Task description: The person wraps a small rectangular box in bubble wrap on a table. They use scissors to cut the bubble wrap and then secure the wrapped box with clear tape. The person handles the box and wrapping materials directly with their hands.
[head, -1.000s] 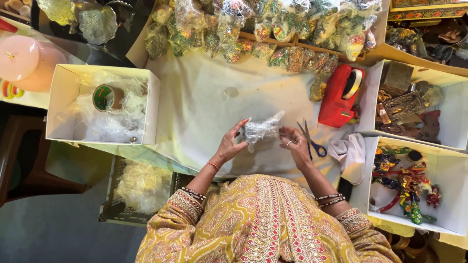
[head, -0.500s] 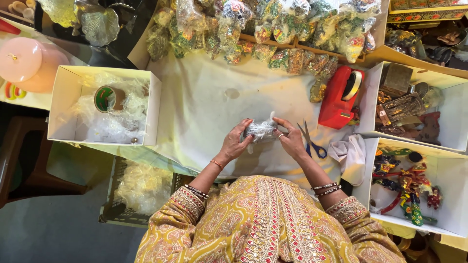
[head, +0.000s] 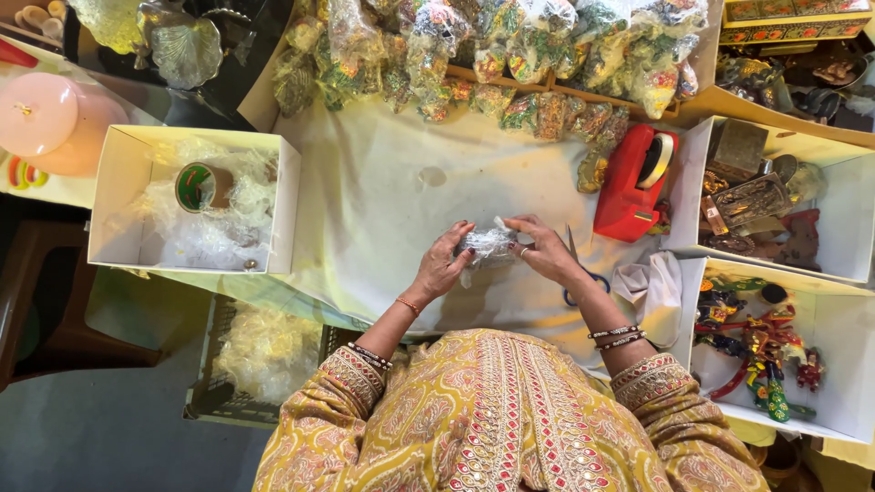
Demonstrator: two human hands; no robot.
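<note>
Single head-worn view, looking straight down, close over table (head: 383, 191)

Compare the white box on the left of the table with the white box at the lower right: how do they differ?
The left box holds clear wrap and a roll of tape; the lower right box holds colourful little figures. The left box stands alone; the lower right box adjoins another box. Both are white, open-topped cardboard.

tape dispenser (head: 632, 183) right of bundle (head: 487, 244) | scissors (head: 580, 290) beside
</note>
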